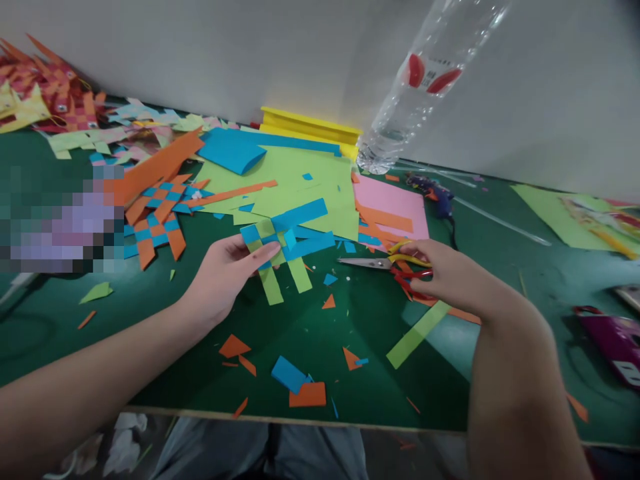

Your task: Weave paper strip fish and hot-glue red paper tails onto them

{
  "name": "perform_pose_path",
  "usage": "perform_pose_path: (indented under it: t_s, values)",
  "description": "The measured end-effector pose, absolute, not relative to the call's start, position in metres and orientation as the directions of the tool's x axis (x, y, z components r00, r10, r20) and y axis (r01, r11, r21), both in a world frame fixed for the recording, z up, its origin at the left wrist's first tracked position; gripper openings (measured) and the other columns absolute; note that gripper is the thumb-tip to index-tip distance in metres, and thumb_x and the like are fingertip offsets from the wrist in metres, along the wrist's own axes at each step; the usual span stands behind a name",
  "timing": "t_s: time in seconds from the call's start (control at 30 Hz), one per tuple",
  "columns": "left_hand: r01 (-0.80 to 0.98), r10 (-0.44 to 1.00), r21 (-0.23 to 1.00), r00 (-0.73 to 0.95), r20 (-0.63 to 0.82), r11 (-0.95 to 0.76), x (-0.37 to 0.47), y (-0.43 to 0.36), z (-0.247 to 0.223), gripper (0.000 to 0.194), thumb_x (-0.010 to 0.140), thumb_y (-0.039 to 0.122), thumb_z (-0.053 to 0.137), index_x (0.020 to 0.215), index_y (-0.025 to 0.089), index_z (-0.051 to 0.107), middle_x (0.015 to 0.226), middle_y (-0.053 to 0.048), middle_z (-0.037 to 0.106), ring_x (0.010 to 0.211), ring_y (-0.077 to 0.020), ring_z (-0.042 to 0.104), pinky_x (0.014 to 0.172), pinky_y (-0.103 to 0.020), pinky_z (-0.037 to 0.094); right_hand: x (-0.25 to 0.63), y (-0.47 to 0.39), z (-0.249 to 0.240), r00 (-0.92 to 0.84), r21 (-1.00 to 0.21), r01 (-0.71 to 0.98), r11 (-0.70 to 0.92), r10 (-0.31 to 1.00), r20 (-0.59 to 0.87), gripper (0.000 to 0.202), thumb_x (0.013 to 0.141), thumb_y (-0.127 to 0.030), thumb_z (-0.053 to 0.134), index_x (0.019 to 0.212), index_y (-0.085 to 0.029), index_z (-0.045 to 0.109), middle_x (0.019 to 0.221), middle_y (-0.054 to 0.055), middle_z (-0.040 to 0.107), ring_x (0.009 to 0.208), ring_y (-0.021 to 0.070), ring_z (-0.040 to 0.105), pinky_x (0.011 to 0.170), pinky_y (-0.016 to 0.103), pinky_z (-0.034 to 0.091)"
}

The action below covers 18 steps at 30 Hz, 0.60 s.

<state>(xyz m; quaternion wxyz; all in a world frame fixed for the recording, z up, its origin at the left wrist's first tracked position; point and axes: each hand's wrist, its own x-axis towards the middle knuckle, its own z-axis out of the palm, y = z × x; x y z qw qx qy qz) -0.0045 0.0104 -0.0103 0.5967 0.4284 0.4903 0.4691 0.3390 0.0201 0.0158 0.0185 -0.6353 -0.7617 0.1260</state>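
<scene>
The fingers of the left hand [213, 280] are closed in a pinch on the weave [251, 235], thumb on top, likely to keep the crossed strips from slipping; loose ends point to two and five o'clock. Scraps [290, 375] lie on the tabletop [175, 373] at its six. At its three, the right hand [450, 273] curls round the handles of the scissors [367, 263], blades nearly together, tips toward nine.

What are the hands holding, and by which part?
The left hand holds the woven paper by its checkered part; the right hand, the scissors by the handles.
</scene>
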Motion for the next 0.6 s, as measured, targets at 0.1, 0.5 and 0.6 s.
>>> perform_pose_path:
  t_s: [0.1,0.5,0.6]
  values:
    - [-0.114,0.98,0.976,0.091,-0.175,0.185,-0.0049,0.0111,-0.0105,0.034,0.071,0.043,0.077,0.096,0.02,0.073,0.101,-0.006,0.073,0.089,-0.0211,0.069,0.077,-0.031,0.058,0.3443,0.0211,0.0109,-0.219,-0.19,0.962,0.197,0.97,-0.102,0.05,0.064,-0.017,0.056,0.113,-0.022,0.061,0.119,0.008,0.064,0.105,0.0286,0.062,0.087,0.045,0.051]
    - [-0.202,0.979,0.958,0.069,-0.192,0.203,-0.003,0.0134,-0.0124,0.033,0.07,0.037,0.079,0.097,0.02,0.072,0.106,-0.006,0.072,0.096,-0.0221,0.068,0.083,-0.033,0.058,0.343,0.019,0.0157,-0.364,-0.098,0.921,0.377,0.923,0.123,0.03,0.068,-0.015,0.063,0.096,-0.025,0.058,0.108,0.01,0.063,0.094,0.0268,0.063,0.071,0.038,0.052]
    - [-0.273,0.974,0.935,0.067,-0.218,0.228,-0.0027,0.0141,-0.0122,0.03,0.071,0.031,0.079,0.098,0.02,0.07,0.106,-0.005,0.072,0.096,-0.0198,0.068,0.087,-0.032,0.056,0.3421,0.0211,0.0173,-0.398,-0.082,0.898,0.433,0.877,0.27,0.033,0.068,-0.023,0.071,0.098,-0.026,0.059,0.101,0.01,0.066,0.091,0.0267,0.064,0.069,0.036,0.051]
